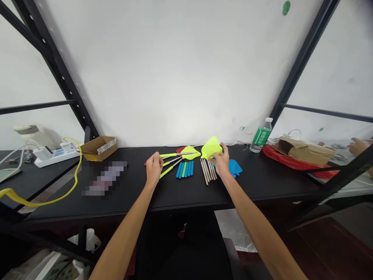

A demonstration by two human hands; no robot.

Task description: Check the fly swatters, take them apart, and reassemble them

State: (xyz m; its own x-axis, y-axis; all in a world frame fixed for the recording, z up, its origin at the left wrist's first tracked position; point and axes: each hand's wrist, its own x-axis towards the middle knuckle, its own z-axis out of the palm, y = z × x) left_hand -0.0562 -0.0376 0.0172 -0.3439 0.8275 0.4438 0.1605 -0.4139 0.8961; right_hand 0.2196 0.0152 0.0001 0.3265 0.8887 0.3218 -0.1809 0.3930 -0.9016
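Note:
My left hand (154, 166) is closed on the yellow-green handle of a fly swatter (168, 155), its thin metal rod pointing right. My right hand (222, 160) grips a yellow-green mesh swatter head (211, 147); whether the rod joins this head is unclear. Under the rod lies another yellow-green leaf-shaped swatter head (190, 149), with a red one partly hidden behind it. More handled rods (170, 168) fan out beside my left hand. Between my hands is a row of blue and green handles (184, 170). Metal tubes (208, 171) and blue swatter heads (234, 168) lie near my right hand.
An open cardboard box (99, 148) and a blurred-out item (106, 179) are on the left. A water bottle (261, 135) stands at the back right, near a red bag (287, 158) with cardboard. A power strip (58, 156) and yellow cable (76, 177) are far left. Another person's hand (359, 147) shows far right.

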